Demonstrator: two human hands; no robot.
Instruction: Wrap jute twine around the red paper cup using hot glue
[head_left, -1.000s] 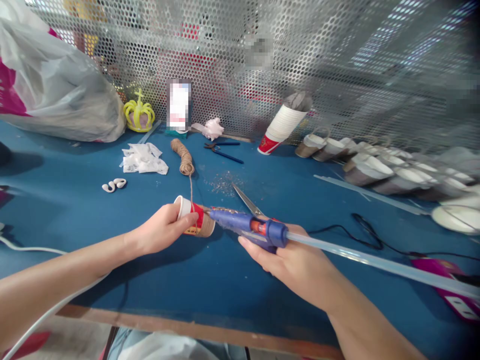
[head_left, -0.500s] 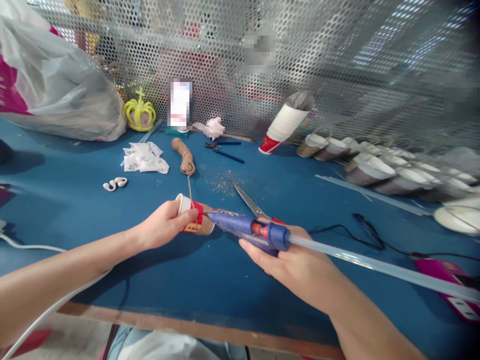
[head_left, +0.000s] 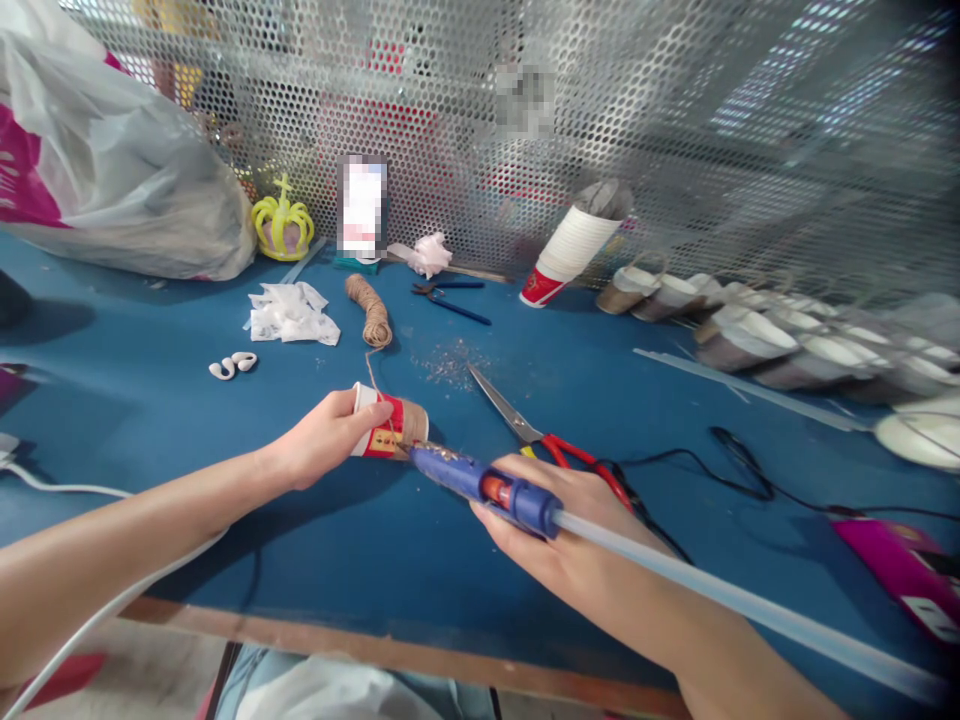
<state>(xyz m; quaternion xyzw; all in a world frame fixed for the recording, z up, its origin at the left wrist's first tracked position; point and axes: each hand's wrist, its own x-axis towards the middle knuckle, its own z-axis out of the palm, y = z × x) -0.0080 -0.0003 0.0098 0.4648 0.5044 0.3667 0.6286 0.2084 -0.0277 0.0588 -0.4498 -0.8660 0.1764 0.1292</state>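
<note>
My left hand [head_left: 330, 435] grips a red and white paper cup [head_left: 414, 425] lying on its side, its thumb pressing a strand of twine against the wall. Brown twine is wound round the cup's right-hand part. The strand runs back to a twine bundle [head_left: 369, 312] on the table. My right hand [head_left: 555, 525] is closed round a blue hot glue gun [head_left: 457, 475] with a long clear glue stick [head_left: 675, 575] out of its rear. The gun's nozzle is at the cup's lower side, by the edge of the wound twine; whether it touches cannot be made out.
Red-handled scissors [head_left: 517, 415] lie just beyond my right hand, pliers [head_left: 454, 300] farther back. Stacked paper cups [head_left: 570, 245] lean near the mesh wall [head_left: 450, 130]. Several wrapped cups [head_left: 742, 335] stand at right, a plastic bag [head_left: 135, 170] at left. A black cable [head_left: 675, 455] crosses the right side.
The glue gun has moved left and down along the cup, baring more of the scissors. The cup has turned slightly, and the twine strand has shifted left.
</note>
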